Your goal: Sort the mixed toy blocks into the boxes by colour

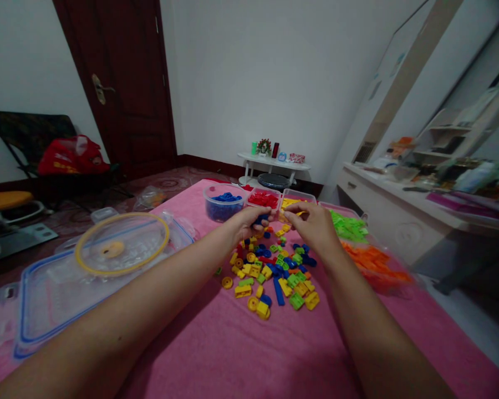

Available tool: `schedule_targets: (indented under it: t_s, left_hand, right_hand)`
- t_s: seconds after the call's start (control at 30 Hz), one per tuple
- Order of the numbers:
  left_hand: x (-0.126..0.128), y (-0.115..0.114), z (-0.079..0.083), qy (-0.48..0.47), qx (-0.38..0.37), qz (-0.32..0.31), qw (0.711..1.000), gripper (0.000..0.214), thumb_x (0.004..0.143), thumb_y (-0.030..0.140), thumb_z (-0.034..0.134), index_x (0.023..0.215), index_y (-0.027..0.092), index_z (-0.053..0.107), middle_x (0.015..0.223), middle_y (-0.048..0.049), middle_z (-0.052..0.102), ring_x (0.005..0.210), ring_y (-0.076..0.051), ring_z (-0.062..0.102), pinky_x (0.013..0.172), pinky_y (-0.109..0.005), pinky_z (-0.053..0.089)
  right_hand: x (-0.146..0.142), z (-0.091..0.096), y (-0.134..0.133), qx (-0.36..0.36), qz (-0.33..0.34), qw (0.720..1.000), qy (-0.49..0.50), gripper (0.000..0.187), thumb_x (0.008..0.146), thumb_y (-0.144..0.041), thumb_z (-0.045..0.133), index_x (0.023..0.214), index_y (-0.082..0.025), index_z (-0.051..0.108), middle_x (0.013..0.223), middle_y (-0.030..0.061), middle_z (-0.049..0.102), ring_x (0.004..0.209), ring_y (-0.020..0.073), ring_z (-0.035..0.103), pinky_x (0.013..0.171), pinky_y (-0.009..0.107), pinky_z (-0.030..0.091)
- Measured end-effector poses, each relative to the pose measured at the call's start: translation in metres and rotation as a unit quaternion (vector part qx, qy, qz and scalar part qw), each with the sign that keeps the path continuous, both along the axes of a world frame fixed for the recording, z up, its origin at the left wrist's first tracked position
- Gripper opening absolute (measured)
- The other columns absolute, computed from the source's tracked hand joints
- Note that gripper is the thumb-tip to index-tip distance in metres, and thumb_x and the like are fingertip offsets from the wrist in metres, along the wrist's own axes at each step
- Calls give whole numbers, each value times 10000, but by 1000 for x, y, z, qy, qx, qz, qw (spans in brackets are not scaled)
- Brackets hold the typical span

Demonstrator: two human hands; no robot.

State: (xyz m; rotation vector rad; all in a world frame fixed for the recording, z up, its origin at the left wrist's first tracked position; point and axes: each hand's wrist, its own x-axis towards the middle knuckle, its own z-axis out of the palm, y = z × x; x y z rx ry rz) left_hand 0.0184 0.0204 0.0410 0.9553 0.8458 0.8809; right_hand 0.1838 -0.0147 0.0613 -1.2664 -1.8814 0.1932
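Note:
My left hand (249,223) is curled around dark blue building blocks (261,220), just in front of the box of red blocks (264,199). To its right, my right hand (314,224) is held in a pinch at the near side of the box of yellow blocks (291,203). Whatever sits between its fingertips is too small to make out. Below both hands, a loose pile of mixed yellow, blue, green, red and orange blocks (255,270) spreads over the pink cloth (249,354).
A round tub of blue blocks (224,208) stands behind the left hand. Green blocks (349,226) and orange blocks (372,265) fill containers at right. Clear lids (81,244) lie at left. A white dresser (382,194) borders the right side.

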Motion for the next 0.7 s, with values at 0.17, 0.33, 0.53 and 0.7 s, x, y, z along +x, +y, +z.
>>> schedule_targets:
  t_s: [0.17, 0.33, 0.53, 0.7]
  left_hand:
    - [-34, 52, 39, 235, 233, 249, 910, 178, 802, 227, 498, 777, 97, 618, 634, -11, 544, 444, -27, 396, 393, -135, 270]
    - [-79, 82, 43, 530, 293, 267, 750, 276, 792, 310, 519, 812, 104, 702, 705, -76, 646, 639, -125, 573, 605, -208, 423]
    - [-66, 66, 22, 587, 456, 158, 650, 277, 764, 308, 558, 921, 154, 725, 934, -98, 694, 912, -197, 600, 837, -270, 418]
    - [-21, 45, -7, 534, 546, 0, 646, 264, 763, 221, 540, 952, 148, 709, 976, -85, 683, 916, -181, 593, 859, -258, 413]
  right_hand:
    - [3, 1, 0, 6, -10, 1000, 2, 209, 755, -277, 537, 796, -146, 695, 723, 52, 688, 677, 159, 621, 660, 260, 458]
    - [5, 4, -1, 1, -31, 999, -31, 207, 758, -251, 533, 826, -163, 708, 750, 42, 697, 700, 158, 629, 682, 252, 456]
    - [18, -3, 9, -87, -92, 971, -204, 239, 735, -181, 583, 936, -187, 712, 926, 58, 707, 808, 172, 635, 718, 247, 447]
    - [23, -24, 17, -179, -79, 936, -292, 445, 707, -60, 557, 1120, -195, 653, 1086, 88, 668, 969, 193, 614, 833, 261, 435]
